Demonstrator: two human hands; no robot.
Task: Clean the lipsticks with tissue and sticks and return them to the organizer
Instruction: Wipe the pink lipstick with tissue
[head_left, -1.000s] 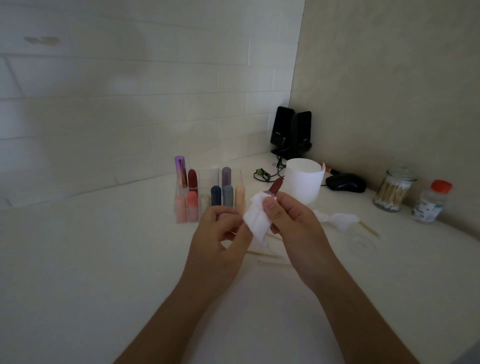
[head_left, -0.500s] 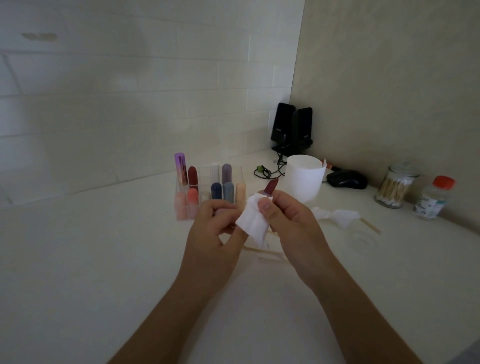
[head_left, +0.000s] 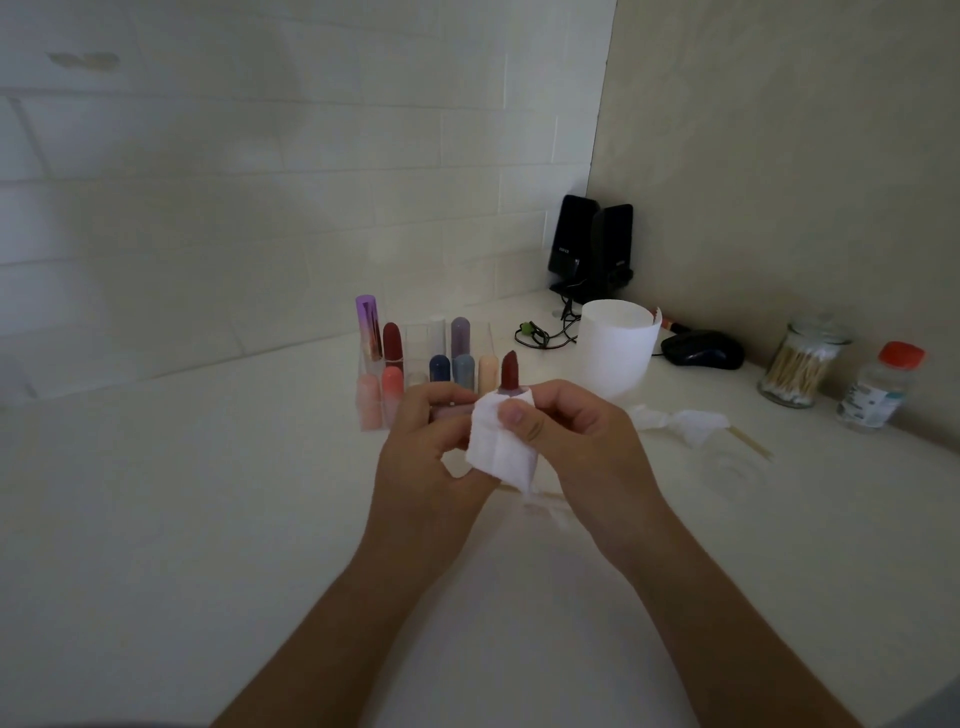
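At the centre of the frame a dark red lipstick (head_left: 510, 370) is held upright above the desk (head_left: 208, 493), its bullet showing over a folded white tissue (head_left: 501, 449) wrapped round its case. The tissue is pinched against the case by the thumb and curled fingers of the right hand (head_left: 587, 441). The lower case is gripped by the curled fingers of the left hand (head_left: 423, 452). Just behind the hands, the clear organizer (head_left: 415, 338) is seen with capped lipsticks standing in it. A crumpled tissue (head_left: 680, 420) and a stick (head_left: 751, 443) are seen at centre right.
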